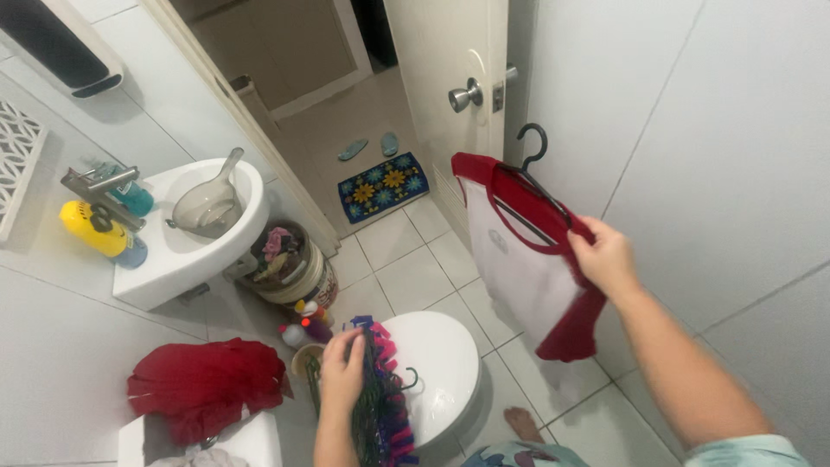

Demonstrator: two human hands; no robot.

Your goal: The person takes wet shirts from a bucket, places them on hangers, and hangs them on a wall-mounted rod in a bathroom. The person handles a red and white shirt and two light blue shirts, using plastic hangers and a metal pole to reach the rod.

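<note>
My right hand (605, 257) holds up a white shirt with red collar and sleeves (527, 268) on a black hanger (538, 177), in front of the white tiled wall. My left hand (342, 374) rests on a bunch of purple, pink and green hangers (385, 406) lying on the closed white toilet lid (441, 363). A red cloth (206, 387) lies crumpled on the toilet tank at lower left.
A white sink (186, 251) with a clear dipper (207, 203) stands at left, with a yellow bottle (93, 229) beside the tap. A bucket of laundry (285, 259) and small bottles sit on the floor. The door (450, 78) is open onto a flowered mat (383, 186).
</note>
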